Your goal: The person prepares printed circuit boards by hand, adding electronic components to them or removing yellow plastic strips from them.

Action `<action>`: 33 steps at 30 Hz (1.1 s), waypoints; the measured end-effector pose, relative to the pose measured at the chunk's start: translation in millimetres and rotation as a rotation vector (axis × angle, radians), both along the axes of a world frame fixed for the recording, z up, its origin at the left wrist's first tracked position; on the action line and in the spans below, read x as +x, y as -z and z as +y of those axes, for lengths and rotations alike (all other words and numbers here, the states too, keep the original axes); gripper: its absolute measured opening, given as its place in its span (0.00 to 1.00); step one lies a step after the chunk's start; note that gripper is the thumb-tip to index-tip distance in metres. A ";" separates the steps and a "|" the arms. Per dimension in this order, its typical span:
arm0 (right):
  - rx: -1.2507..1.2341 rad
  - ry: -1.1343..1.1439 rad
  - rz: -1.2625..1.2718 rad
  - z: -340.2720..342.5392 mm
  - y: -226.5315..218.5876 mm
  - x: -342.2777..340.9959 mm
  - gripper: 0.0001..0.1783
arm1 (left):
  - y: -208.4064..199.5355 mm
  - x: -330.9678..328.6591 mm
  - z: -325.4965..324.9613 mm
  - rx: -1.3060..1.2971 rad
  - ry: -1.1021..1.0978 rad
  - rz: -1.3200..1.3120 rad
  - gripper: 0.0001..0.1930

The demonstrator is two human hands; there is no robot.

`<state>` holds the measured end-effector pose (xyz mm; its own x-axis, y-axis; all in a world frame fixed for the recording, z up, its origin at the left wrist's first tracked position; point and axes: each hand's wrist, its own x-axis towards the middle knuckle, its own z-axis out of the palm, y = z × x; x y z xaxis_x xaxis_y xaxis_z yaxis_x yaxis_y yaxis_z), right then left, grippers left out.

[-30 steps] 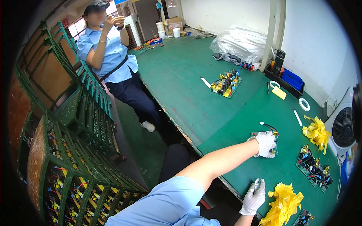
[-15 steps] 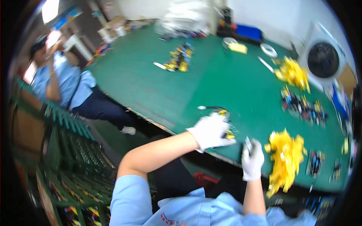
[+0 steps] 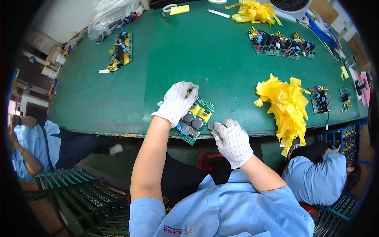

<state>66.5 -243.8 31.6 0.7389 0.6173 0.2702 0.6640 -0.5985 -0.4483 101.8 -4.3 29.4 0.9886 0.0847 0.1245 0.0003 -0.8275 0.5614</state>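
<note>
My left hand (image 3: pixel 178 102), in a white striped glove, has its fingers curled over the upper left of a green circuit board (image 3: pixel 206 106). The board lies tilted at the table's near edge, one corner overhanging. It carries round black capacitors, yellow-wrapped parts and blue parts; my fingers hide its far left part. Just right of the board, my right hand (image 3: pixel 232 143), gloved alike, is closed around a small dark tool (image 3: pixel 211 126). Only the tool's short tip shows, close to the board's lower right edge, and its kind is not clear.
Yellow tape strips (image 3: pixel 286 106) hang over the near edge at right; another yellow pile (image 3: pixel 256 12) lies farther back. More circuit boards (image 3: pixel 282 44) stand at far right, with one board (image 3: pixel 121 51) at far left. Co-workers sit at left (image 3: pixel 33 146) and right (image 3: pixel 316 175).
The view has swung right and down, so table items appear farther left or higher. My right hand and its tool are closer to the board. My left hand stays on the board.
</note>
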 end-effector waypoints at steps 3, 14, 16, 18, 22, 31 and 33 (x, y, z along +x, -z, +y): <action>0.012 0.014 0.008 3.2 -1.3 -0.4 0.07 | -6.2 -1.5 -3.2 -0.029 -0.008 -0.023 0.15; -0.041 -0.004 0.000 8.9 -1.0 0.8 0.07 | -5.5 -0.3 1.1 -0.051 -0.008 0.022 0.15; -0.048 -0.003 0.005 8.9 -0.2 0.3 0.07 | -2.3 0.1 1.9 -0.049 -0.008 -0.007 0.16; -0.038 0.006 -0.009 8.6 0.0 -0.5 0.07 | -3.6 0.4 1.2 -0.074 -0.009 0.007 0.16; -0.050 0.003 0.009 7.3 1.1 -1.9 0.06 | -4.1 1.1 1.2 -0.094 -0.011 0.021 0.16; -0.016 -0.020 -0.020 7.6 7.0 0.5 0.05 | -5.5 -0.3 0.5 -0.148 -0.031 0.047 0.17; -0.037 0.005 -0.056 8.7 6.5 -1.0 0.05 | -6.6 -0.9 -0.3 -0.145 -0.026 0.042 0.18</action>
